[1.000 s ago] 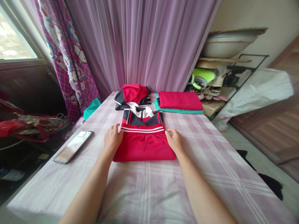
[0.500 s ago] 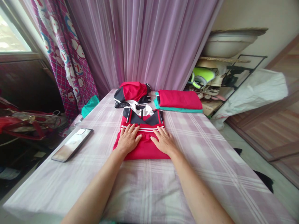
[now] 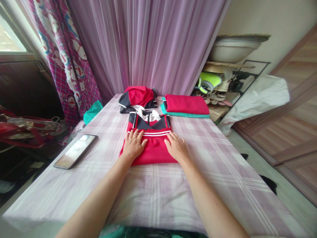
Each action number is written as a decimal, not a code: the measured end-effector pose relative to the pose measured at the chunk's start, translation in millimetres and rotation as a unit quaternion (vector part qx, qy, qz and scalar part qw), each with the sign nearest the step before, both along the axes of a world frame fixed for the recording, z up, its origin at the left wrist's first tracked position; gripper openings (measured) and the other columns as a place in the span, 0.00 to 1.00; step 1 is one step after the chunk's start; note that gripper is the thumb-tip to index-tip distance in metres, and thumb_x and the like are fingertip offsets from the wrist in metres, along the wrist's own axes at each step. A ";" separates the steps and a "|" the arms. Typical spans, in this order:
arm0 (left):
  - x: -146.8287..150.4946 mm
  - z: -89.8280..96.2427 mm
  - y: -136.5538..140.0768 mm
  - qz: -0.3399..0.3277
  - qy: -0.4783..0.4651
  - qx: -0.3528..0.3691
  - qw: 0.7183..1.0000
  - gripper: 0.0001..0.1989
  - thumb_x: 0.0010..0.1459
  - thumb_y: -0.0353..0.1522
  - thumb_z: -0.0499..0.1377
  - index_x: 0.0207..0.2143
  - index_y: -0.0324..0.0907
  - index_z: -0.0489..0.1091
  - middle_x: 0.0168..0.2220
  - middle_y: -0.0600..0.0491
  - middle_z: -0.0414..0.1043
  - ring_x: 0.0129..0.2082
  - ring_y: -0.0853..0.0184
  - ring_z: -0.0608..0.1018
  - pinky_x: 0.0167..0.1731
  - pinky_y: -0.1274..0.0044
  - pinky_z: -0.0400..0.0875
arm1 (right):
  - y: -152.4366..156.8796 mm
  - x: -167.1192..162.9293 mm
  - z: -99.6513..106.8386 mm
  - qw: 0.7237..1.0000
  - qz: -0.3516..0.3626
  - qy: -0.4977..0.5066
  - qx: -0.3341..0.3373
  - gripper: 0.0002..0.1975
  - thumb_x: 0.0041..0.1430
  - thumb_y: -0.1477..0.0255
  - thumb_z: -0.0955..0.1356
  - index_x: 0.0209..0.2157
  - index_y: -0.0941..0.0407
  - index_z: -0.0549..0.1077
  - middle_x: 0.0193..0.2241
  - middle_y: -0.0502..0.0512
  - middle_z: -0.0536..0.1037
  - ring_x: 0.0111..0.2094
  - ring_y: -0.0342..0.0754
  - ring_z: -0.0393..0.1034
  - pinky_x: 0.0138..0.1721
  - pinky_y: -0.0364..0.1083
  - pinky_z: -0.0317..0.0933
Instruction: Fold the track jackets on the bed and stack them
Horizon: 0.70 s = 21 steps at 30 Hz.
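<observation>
We had moved our left hand (image 3: 133,144) and right hand (image 3: 177,146) from beside the folded red garment (image 3: 155,151) onto it; both lay spread, gripping nothing, seemingly smoothing it.

Soft daylight enters from the left window (image 3: 10,38); edges look blurred.

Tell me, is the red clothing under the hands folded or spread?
Folded: the red clothing lies in a compact block, striped band near the collar, left hand and right hand on top.
</observation>
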<state>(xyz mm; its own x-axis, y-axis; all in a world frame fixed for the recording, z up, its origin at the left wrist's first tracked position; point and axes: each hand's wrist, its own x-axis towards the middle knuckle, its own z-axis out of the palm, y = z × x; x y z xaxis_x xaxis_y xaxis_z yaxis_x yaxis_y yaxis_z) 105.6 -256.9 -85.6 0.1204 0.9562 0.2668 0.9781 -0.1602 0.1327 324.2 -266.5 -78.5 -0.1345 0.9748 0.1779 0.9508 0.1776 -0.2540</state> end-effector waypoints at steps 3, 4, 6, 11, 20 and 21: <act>0.6 -0.2 -0.4 -0.003 0.009 0.009 1.000 0.30 0.66 0.46 0.47 0.65 0.43 0.61 0.66 0.44 0.61 0.66 0.49 0.60 0.66 0.59 0.50 | -15.2 -28.0 4.1 0.996 0.076 0.004 0.038 0.26 0.70 0.63 0.56 0.64 0.56 0.64 0.66 0.60 0.62 0.67 0.54 0.52 0.67 0.61 0.41; 0.2 -0.3 -0.5 -0.005 0.009 0.011 1.000 0.30 0.66 0.46 0.47 0.65 0.43 0.61 0.66 0.44 0.61 0.66 0.49 0.60 0.66 0.59 0.50 | -19.5 -35.8 3.2 0.994 0.106 0.003 0.033 0.26 0.70 0.63 0.56 0.64 0.56 0.63 0.66 0.60 0.62 0.67 0.53 0.52 0.67 0.60 0.41; -1.0 -0.5 -0.5 -0.009 0.006 0.012 1.000 0.29 0.66 0.46 0.47 0.65 0.42 0.61 0.66 0.44 0.61 0.66 0.49 0.60 0.66 0.58 0.51 | -25.4 -44.9 -0.4 0.989 0.145 -0.005 0.014 0.27 0.70 0.61 0.56 0.65 0.55 0.63 0.66 0.59 0.62 0.67 0.53 0.51 0.67 0.59 0.41; -1.8 0.0 -0.7 -0.012 0.000 0.010 1.000 0.30 0.66 0.46 0.48 0.65 0.42 0.61 0.66 0.44 0.60 0.67 0.48 0.59 0.65 0.58 0.52 | -27.4 -31.1 -6.4 0.989 0.145 -0.035 0.014 0.29 0.70 0.59 0.56 0.65 0.59 0.62 0.66 0.63 0.61 0.68 0.55 0.51 0.67 0.57 0.44; -5.2 -1.8 2.3 -0.013 -0.018 0.017 1.000 0.28 0.67 0.45 0.48 0.64 0.44 0.63 0.65 0.45 0.63 0.66 0.50 0.61 0.65 0.57 0.54 | -27.8 18.7 -34.8 0.980 0.160 0.005 0.119 0.24 0.68 0.66 0.60 0.62 0.57 0.67 0.61 0.61 0.69 0.63 0.53 0.61 0.64 0.56 0.54; -4.6 -0.6 1.7 -0.011 -0.016 0.019 1.000 0.28 0.67 0.44 0.48 0.64 0.43 0.63 0.64 0.44 0.63 0.66 0.50 0.62 0.65 0.58 0.55 | -27.2 23.1 -39.6 0.976 0.165 0.017 0.139 0.23 0.68 0.67 0.60 0.60 0.57 0.69 0.60 0.61 0.70 0.62 0.54 0.63 0.63 0.56 0.56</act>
